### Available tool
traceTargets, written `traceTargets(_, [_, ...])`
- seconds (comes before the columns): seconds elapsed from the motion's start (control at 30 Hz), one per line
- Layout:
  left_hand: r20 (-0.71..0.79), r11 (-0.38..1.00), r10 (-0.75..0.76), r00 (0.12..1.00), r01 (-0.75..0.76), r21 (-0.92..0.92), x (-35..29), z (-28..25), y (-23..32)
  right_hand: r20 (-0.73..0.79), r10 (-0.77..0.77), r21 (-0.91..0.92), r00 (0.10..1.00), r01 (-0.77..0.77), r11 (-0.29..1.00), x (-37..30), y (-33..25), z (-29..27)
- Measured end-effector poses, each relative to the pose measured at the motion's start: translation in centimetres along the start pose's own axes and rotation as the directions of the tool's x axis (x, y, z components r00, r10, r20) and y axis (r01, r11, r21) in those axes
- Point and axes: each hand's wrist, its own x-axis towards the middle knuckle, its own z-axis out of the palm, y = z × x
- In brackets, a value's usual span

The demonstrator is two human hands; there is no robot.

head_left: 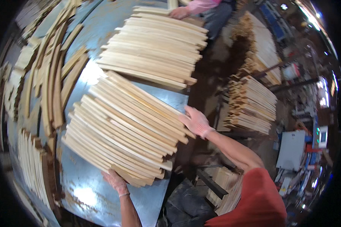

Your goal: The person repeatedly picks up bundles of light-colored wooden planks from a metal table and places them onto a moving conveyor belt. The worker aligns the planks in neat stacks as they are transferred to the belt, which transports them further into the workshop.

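Note:
A row of pale wooden strips lies side by side on a metal-topped table, its ends uneven. My left hand, in a light work glove, grips the near edge of this row; part of its fingers is hidden at the outermost strips. At the far right corner of the same row, my gloved right hand holds the strip ends, its thumb and fingers around them. A second row of wooden strips lies just beyond, close to the first one.
A co-worker's hand rests on the far row. Loose, longer wood pieces lie on the table's left side, with stacked strips nearer. Right of the metal table, more strips are piled; another stack sits beside me.

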Motion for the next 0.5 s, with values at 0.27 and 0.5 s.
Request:
traceTargets(0.27, [0.300,0.956,0.261,0.917,-0.289,0.051,3.3,-11.5,-3.6,0.263,-0.400,0.073,0.878,0.395,0.916,0.7,-1.0,5.8])
traceTargets(0.5, [0.062,0.950,0.013,0.998,0.007,-0.312,5.1,-6.2,-7.0,0.046,-0.356,0.425,0.933,0.304,0.852,7.8,-6.4,14.4])
